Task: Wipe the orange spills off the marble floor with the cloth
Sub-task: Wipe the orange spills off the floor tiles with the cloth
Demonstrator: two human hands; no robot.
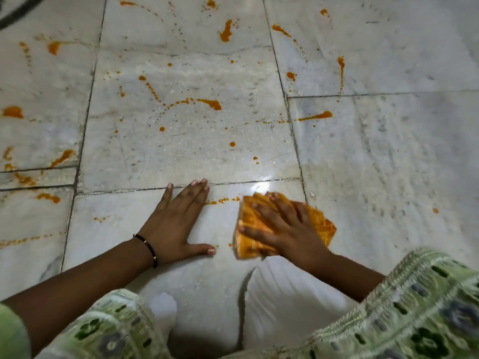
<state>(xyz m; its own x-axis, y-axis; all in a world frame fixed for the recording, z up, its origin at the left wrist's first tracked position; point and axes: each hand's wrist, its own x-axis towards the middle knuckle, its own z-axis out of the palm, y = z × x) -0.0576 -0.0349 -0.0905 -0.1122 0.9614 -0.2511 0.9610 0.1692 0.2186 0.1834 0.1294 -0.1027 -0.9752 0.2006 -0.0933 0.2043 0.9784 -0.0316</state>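
Observation:
Orange spills (210, 103) lie scattered in streaks and drops over the grey-white marble floor (388, 156), mostly ahead and to the left. A short line of orange drops (220, 201) sits between my two hands. My right hand (280, 229) presses flat, fingers spread, on a folded orange patterned cloth (324, 226) low and right of centre. My left hand (176, 221) rests flat on the bare tile with fingers straight, a dark bracelet at its wrist.
My white-clad knees (285, 301) and green patterned garment (414, 307) fill the bottom of the view. A dark curved band (15, 11) crosses the top left corner. Dark grout lines divide the tiles. A bright light reflection lies just beyond the cloth.

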